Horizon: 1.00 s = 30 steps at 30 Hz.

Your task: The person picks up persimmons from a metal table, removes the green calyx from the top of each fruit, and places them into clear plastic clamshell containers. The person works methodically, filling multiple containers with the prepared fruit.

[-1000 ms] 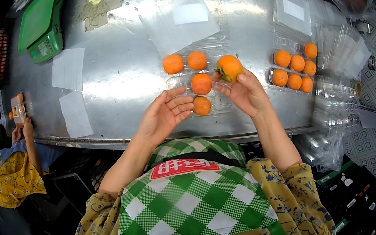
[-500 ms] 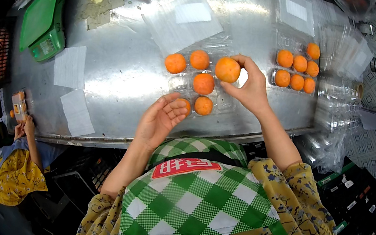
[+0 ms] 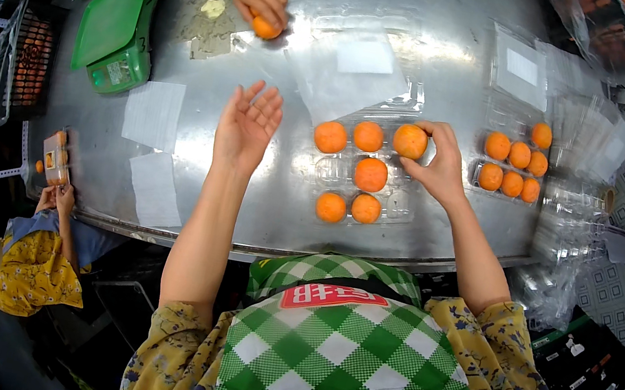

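Note:
In my right hand (image 3: 443, 167), a round orange fruit (image 3: 409, 140) is pinched between thumb and fingers over the far right corner of a clear plastic tray (image 3: 399, 183). Whether it rests in the tray I cannot tell. Several similar fruits, such as the middle one (image 3: 370, 174), sit in that tray. To its left, my left hand (image 3: 248, 125) is raised over the metal table, palm up and fingers spread, holding nothing. At the far side a co-worker's hand (image 3: 257, 1) grips another orange fruit (image 3: 266, 28).
Filled trays of fruit (image 3: 517, 155) sit at the right, beside stacked clear containers (image 3: 574, 197). White sheets (image 3: 154, 115) lie on the table (image 3: 242, 220) at left, near a green scale (image 3: 113, 25). Another person (image 3: 38, 277) handles a fruit pack (image 3: 56, 156).
My left hand has left the near side of the tray and reached out to the left, its fingers opening. My right hand still holds its fruit. The co-worker's hand has shifted toward me.

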Available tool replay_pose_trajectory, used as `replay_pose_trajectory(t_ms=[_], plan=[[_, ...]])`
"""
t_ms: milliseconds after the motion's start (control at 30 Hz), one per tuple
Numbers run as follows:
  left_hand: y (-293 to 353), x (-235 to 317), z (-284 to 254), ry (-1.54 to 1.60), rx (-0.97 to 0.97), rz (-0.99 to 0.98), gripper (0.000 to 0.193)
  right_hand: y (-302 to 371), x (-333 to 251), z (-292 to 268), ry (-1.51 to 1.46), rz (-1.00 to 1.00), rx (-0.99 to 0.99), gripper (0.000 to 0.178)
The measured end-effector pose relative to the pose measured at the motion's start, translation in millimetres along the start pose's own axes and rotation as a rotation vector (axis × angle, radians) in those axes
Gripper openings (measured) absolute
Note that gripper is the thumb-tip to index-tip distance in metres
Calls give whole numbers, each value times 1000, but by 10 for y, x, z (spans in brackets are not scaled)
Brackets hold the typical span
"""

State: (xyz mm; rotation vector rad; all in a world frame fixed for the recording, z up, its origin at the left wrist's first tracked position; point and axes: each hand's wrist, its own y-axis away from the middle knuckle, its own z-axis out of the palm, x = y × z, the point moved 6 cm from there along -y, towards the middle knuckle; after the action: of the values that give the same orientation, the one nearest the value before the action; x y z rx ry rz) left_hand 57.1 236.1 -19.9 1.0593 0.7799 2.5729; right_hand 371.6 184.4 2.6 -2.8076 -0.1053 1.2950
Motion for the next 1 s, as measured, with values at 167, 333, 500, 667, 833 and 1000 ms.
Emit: replay_pose_trajectory(t_ms=[167, 333, 500, 667, 833, 1000], plan=[[-565, 190, -398, 168, 300, 171, 45, -18, 105, 31, -25, 44, 7, 51], [-576, 225, -815, -157, 545, 300, 43, -48, 124, 87, 33, 4, -6, 50], [-336, 150, -887, -210, 545, 285, 43, -67, 229, 147, 113, -31, 17, 52], [-81, 104, -889, -231, 564, 285, 42, -113, 268, 163, 99, -26, 6, 54], [100, 9, -921, -237, 543, 279, 38, -83, 374, 134, -138, 86, -79, 55], [155, -65, -1027, -229, 533, 258, 40, -50, 457, 115, -422, 178, -110, 55]])
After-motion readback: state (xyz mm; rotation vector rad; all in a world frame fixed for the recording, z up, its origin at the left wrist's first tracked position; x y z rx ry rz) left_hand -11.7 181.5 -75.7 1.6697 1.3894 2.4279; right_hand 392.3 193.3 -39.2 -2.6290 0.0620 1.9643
